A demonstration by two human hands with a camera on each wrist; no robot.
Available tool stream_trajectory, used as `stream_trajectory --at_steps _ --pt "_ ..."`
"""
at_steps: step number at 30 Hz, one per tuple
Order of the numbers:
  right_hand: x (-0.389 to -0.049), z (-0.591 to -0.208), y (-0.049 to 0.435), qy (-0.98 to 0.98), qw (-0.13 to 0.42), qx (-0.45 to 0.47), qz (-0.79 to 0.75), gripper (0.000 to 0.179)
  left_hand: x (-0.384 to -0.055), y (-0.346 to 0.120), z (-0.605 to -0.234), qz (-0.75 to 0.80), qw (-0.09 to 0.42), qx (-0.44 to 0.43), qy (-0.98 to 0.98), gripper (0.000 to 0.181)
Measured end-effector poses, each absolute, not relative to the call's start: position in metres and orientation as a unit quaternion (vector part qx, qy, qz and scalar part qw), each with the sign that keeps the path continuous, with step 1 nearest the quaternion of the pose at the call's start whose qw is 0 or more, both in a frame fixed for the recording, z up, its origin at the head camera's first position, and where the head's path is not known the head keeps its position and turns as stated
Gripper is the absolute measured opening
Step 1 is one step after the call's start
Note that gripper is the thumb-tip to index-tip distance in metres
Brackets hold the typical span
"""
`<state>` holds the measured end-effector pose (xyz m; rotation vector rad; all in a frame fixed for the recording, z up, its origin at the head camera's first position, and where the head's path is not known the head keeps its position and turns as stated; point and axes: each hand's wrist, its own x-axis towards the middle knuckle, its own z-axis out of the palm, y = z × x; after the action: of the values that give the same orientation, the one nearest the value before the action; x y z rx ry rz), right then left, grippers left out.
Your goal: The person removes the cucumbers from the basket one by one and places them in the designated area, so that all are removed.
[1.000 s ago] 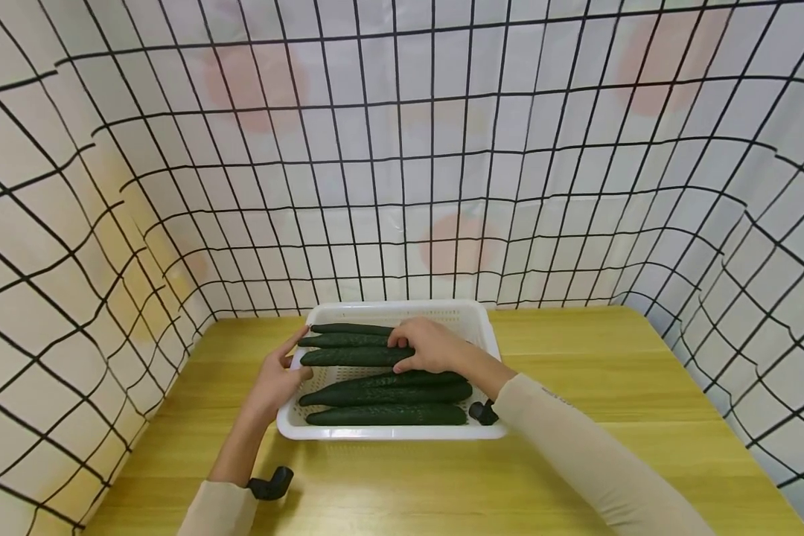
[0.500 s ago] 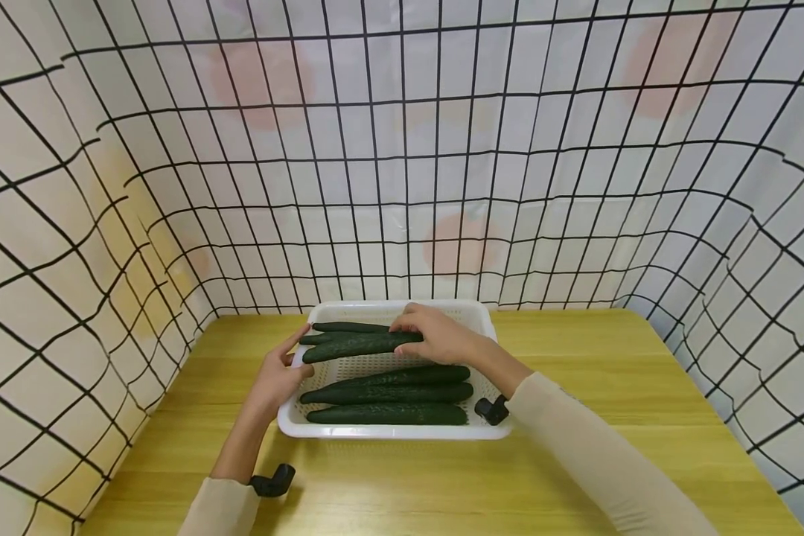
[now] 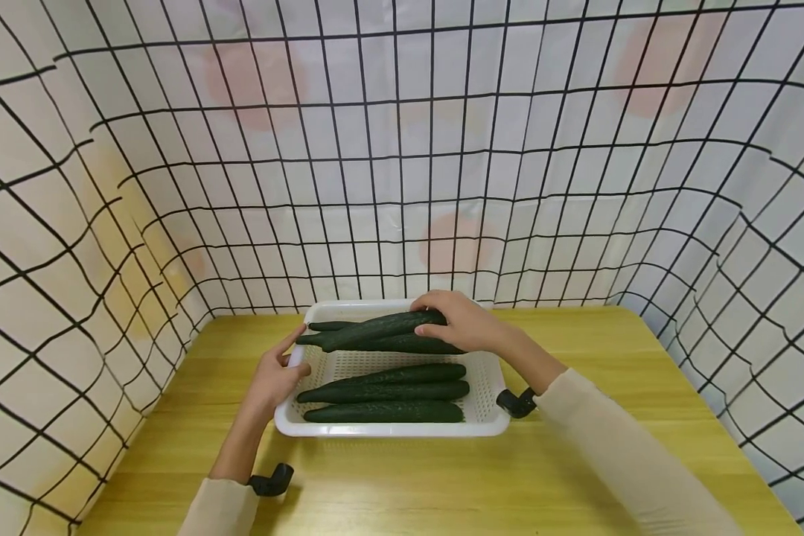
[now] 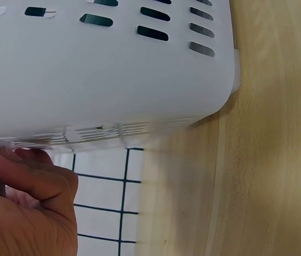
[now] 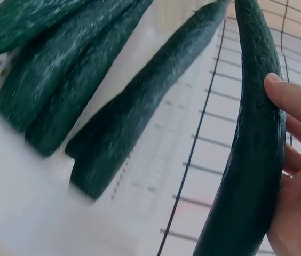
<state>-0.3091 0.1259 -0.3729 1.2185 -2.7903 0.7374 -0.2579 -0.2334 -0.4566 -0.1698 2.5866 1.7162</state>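
A dark green cucumber is gripped by my right hand, thumb on the near side. It is raised above the back of a white perforated basket, slightly tilted with its right end higher. Close up in the right wrist view, that cucumber stands apart from the others. Beneath it lie more cucumbers, partly hidden. Along the basket's front half rest several others, the frontmost cucumber lying straight. My left hand holds the basket's left rim; the left wrist view has its fingers curled at the edge.
The basket stands on a yellow wood-grain table. A black wire grid rises behind the table and along both sides, with pale patterned sheeting behind it. A black wrist-worn device shows at my left sleeve.
My right hand has moved right and upward, lifting the cucumber off the back group and tilting it. The left hand keeps its hold on the rim.
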Motion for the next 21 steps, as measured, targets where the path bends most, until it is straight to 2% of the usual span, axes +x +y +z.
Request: stream_trajectory --at_steps 21 --pt "-0.300 -0.382 0.222 -0.903 0.052 0.331 0.270 0.041 -0.258 -0.235 -0.458 0.549 0.022 -0.051 0.834 0.083"
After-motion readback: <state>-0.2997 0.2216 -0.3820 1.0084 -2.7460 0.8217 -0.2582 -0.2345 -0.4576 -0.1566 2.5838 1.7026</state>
